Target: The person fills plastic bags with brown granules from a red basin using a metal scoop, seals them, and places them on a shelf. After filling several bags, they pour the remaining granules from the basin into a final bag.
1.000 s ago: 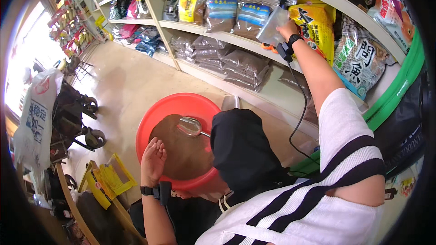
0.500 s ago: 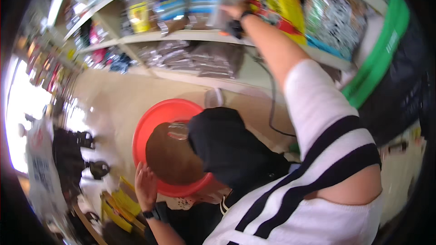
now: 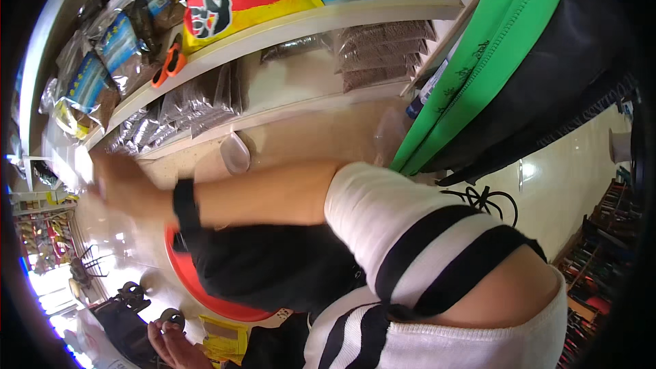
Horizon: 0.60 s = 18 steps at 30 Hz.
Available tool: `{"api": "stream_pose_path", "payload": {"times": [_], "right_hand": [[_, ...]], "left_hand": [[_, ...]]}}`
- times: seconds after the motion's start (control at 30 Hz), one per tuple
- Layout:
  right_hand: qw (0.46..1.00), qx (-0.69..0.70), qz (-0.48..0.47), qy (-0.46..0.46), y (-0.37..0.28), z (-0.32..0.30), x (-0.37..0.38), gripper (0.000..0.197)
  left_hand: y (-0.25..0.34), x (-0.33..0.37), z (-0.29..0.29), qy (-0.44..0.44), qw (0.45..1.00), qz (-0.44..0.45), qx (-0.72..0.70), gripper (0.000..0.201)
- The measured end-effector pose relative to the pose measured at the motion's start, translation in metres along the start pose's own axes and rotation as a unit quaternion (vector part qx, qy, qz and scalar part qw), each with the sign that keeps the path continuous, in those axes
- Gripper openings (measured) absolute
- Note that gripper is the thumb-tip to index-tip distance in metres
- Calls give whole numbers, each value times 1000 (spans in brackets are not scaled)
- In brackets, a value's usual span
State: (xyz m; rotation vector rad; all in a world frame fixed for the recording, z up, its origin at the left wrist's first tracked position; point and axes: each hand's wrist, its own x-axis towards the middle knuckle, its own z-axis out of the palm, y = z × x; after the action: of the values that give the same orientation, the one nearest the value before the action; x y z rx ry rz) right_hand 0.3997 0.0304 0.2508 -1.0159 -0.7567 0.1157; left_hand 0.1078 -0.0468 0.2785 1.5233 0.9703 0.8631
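Observation:
My right hand (image 3: 119, 181), smeared by motion, is stretched to the left with a clear plastic bag (image 3: 65, 150) at its fingers. My left hand (image 3: 176, 345) is low on the left, fingers loosely apart and nothing in it. A red tub (image 3: 183, 266) stands on the floor below my right forearm; the forearm and my black-clad leg (image 3: 266, 266) hide most of it and its contents. Orange-handled scissors (image 3: 171, 63) hang over the shelf edge, beside a large yellow and red bag (image 3: 249, 0).
The shelf (image 3: 307, 26) holds several clear packs with blue labels (image 3: 116, 41). Brown-filled packs (image 3: 383, 51) are stacked below. A clear scoop-like cup (image 3: 236, 154) stands on the floor. A black bag with green trim (image 3: 471, 75) is at the right, with a black cord (image 3: 502, 201) nearby.
My right hand has come away from the shelf and swung left across the tub. The view has turned right. My left hand has left the tub's rim.

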Motion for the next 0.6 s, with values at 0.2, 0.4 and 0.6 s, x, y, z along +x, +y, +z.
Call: {"api": "stream_pose_path", "payload": {"times": [0.2,0.4,0.6], "right_hand": [[936,258,77,-229,-79,5,-136,20],[916,274,101,-274,-95,-7,-145,33],[909,312,61,-270,-89,-14,-149,28]], "left_hand": [[45,-26,97,109,906,164,373,32],[40,-36,87,181,892,113,399,26],[35,-35,78,171,906,88,378,27]]}}
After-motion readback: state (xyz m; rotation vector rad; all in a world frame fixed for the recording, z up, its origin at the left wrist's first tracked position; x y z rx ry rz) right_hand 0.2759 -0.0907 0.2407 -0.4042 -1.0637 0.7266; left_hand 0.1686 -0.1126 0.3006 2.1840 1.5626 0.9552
